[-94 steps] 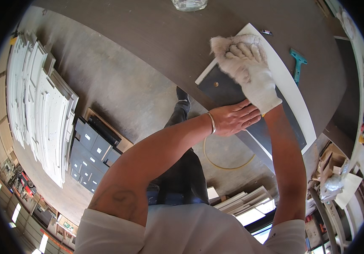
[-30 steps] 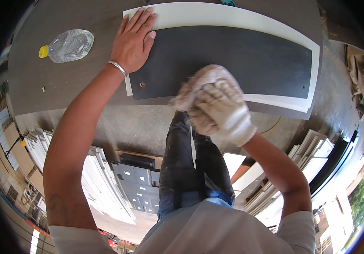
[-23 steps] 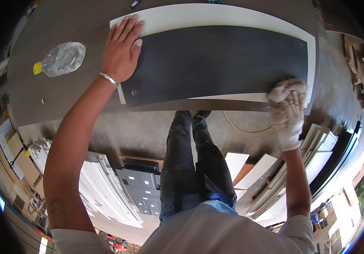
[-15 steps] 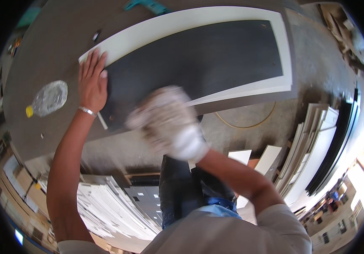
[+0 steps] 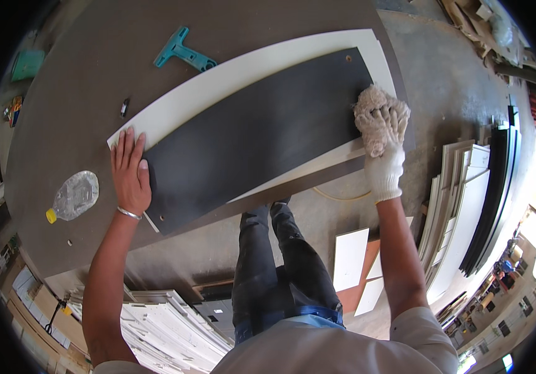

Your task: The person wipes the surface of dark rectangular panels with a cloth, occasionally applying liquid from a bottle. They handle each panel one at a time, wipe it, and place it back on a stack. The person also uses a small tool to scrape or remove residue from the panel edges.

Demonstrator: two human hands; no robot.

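A dark grey board lies over a white board on a brown tabletop. My bare left hand rests flat on the boards' left end, fingers stretched out. At the right end, my right hand wears a dirty white work glove and grips a bunched beige cloth, pressed on the dark board's edge. Small round holes show near the board's corners.
A teal T-shaped scraper-like tool lies beyond the boards. A clear plastic bottle with a yellow cap lies left of my left hand, near a small black object. Stacked panels stand on the floor at right.
My right hand with the cloth has swept from the board's near left part to its right end. My left hand stays on the left end. The view has shifted.
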